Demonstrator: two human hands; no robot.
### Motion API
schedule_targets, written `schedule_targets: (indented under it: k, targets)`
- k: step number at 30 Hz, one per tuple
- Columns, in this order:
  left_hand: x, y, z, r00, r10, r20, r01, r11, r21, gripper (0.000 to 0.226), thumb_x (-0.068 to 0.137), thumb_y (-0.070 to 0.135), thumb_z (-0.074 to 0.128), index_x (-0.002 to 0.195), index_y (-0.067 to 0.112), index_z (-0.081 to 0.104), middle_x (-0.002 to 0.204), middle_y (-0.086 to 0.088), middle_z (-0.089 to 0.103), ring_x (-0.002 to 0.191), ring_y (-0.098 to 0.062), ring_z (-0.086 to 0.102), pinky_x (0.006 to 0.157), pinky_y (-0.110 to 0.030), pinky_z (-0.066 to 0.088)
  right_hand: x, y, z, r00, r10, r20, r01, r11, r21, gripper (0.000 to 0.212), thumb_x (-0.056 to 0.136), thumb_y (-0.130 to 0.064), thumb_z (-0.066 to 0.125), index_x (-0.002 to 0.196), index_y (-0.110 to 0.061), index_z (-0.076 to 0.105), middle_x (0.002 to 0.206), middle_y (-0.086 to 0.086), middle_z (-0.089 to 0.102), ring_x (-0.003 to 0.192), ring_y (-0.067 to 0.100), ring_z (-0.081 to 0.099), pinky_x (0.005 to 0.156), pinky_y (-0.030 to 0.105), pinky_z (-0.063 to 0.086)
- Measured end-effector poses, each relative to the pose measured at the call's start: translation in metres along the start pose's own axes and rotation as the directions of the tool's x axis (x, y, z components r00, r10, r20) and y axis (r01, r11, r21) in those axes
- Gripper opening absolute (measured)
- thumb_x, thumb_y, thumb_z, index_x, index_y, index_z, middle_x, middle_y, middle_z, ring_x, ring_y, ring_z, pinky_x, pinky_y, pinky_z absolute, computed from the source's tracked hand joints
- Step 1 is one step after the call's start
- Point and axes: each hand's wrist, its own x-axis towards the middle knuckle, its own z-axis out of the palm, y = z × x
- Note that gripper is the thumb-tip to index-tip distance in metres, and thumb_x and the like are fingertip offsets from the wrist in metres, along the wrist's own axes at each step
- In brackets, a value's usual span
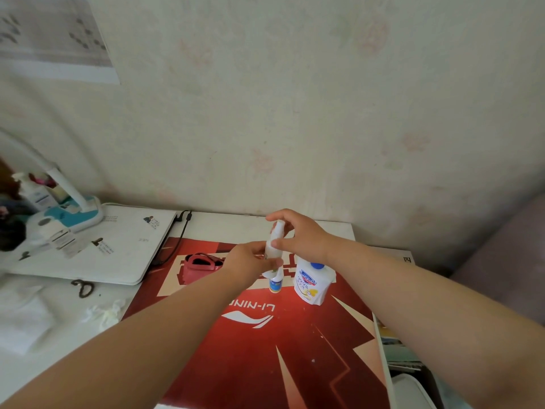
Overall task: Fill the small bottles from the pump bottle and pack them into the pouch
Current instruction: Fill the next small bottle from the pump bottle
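Observation:
Both hands hold one small white bottle (273, 246) upright above the red box. My left hand (250, 262) grips its lower body. My right hand (298, 236) curls round its top, fingers over the cap end. Below them a second small bottle (275, 284) with a blue label stands on the red box. To its right stands the white pump bottle (311, 286) with a blue top, its head partly hidden by my right wrist. The red pouch (200, 268) lies open to the left on the box.
The red box (265, 349) covers the middle of the white table. A white laptop (118, 249) and a teal-based desk lamp (70, 214) sit at the left, with a cable (180, 231) beside them. Crumpled tissue (106, 312) lies at the front left. A wall is close behind.

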Motion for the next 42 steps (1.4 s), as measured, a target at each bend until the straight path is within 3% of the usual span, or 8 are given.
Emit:
schedule_targets:
  k: [6, 13, 16, 21, 26, 32, 37, 42]
  targets:
    - [0.000, -0.001, 0.000, 1.000, 0.011, -0.005, -0.011, 1.000, -0.019, 0.038, 0.082, 0.026, 0.068, 0.119, 0.018, 0.062, 0.091, 0.000, 0.063, 0.069, -0.010, 0.051, 0.054, -0.018, 0.038, -0.002, 0.002, 0.002, 1.000, -0.003, -0.003, 0.003, 1.000, 0.004, 0.050, 0.082, -0.024, 0.071, 0.127, -0.025, 0.050, 0.114, -0.005, 0.055, 0.106, 0.013, 0.052, 0.074, 0.009, 0.039]
    - [0.002, -0.002, 0.002, 1.000, -0.009, 0.004, 0.009, 0.999, -0.036, 0.042, 0.082, 0.027, 0.068, 0.121, 0.016, 0.061, 0.103, -0.004, 0.066, 0.073, -0.013, 0.051, 0.056, -0.019, 0.040, 0.000, 0.005, 0.002, 1.000, 0.003, -0.030, -0.001, 0.997, 0.074, 0.047, 0.086, -0.006, 0.064, 0.126, -0.024, 0.048, 0.115, -0.006, 0.061, 0.105, 0.009, 0.054, 0.069, 0.009, 0.039]
    - [0.002, -0.002, 0.002, 1.000, 0.000, 0.003, 0.000, 0.999, -0.044, 0.041, 0.082, 0.027, 0.068, 0.120, 0.016, 0.061, 0.097, -0.003, 0.065, 0.067, -0.010, 0.050, 0.055, -0.019, 0.039, 0.000, 0.005, 0.002, 1.000, -0.006, -0.021, 0.007, 0.999, 0.046, 0.048, 0.084, -0.016, 0.069, 0.126, -0.025, 0.048, 0.120, -0.008, 0.057, 0.108, 0.008, 0.052, 0.078, 0.014, 0.039]
    - [0.002, -0.003, 0.002, 1.000, -0.001, 0.008, 0.002, 0.998, -0.058, 0.042, 0.080, 0.026, 0.071, 0.119, 0.015, 0.062, 0.095, -0.003, 0.065, 0.068, -0.011, 0.051, 0.056, -0.019, 0.040, 0.000, 0.007, 0.002, 0.996, -0.015, -0.086, 0.017, 1.000, 0.020, 0.045, 0.082, -0.019, 0.072, 0.122, -0.021, 0.052, 0.102, -0.006, 0.054, 0.095, 0.011, 0.053, 0.073, 0.012, 0.041]
    - [0.003, -0.002, 0.001, 1.000, 0.002, 0.006, -0.002, 0.998, -0.060, 0.042, 0.080, 0.026, 0.071, 0.119, 0.015, 0.061, 0.102, -0.005, 0.067, 0.075, -0.015, 0.054, 0.060, -0.020, 0.042, 0.000, 0.008, 0.000, 0.999, 0.005, -0.053, -0.001, 0.997, 0.075, 0.053, 0.082, -0.022, 0.072, 0.128, -0.026, 0.046, 0.121, -0.008, 0.055, 0.106, 0.008, 0.051, 0.075, 0.011, 0.039]
    - [0.005, -0.003, 0.004, 1.000, -0.014, 0.021, 0.015, 0.999, -0.037, 0.042, 0.080, 0.027, 0.070, 0.120, 0.016, 0.061, 0.097, -0.002, 0.066, 0.068, -0.011, 0.052, 0.055, -0.019, 0.040, -0.002, 0.007, -0.001, 0.997, 0.016, -0.074, -0.013, 0.999, 0.046, 0.051, 0.083, -0.019, 0.071, 0.127, -0.025, 0.047, 0.092, -0.014, 0.051, 0.093, 0.009, 0.054, 0.072, 0.011, 0.040]
    - [0.006, -0.002, 0.005, 1.000, -0.023, 0.013, 0.023, 1.000, -0.007, 0.043, 0.080, 0.027, 0.070, 0.121, 0.017, 0.060, 0.094, 0.001, 0.063, 0.067, -0.009, 0.050, 0.055, -0.018, 0.042, -0.004, 0.008, -0.002, 0.997, 0.014, -0.080, -0.002, 0.989, 0.149, 0.045, 0.085, -0.012, 0.067, 0.121, -0.028, 0.046, 0.110, -0.004, 0.065, 0.099, 0.009, 0.058, 0.072, 0.009, 0.040]
    - [0.005, -0.003, 0.007, 1.000, -0.013, 0.025, 0.014, 1.000, -0.014, 0.040, 0.080, 0.027, 0.070, 0.118, 0.016, 0.063, 0.094, -0.001, 0.065, 0.065, -0.009, 0.051, 0.052, -0.017, 0.036, -0.006, 0.011, 0.000, 0.999, 0.025, -0.047, -0.022, 0.997, 0.070, 0.055, 0.081, -0.023, 0.073, 0.129, -0.025, 0.047, 0.111, -0.007, 0.053, 0.101, 0.010, 0.053, 0.071, 0.009, 0.039]
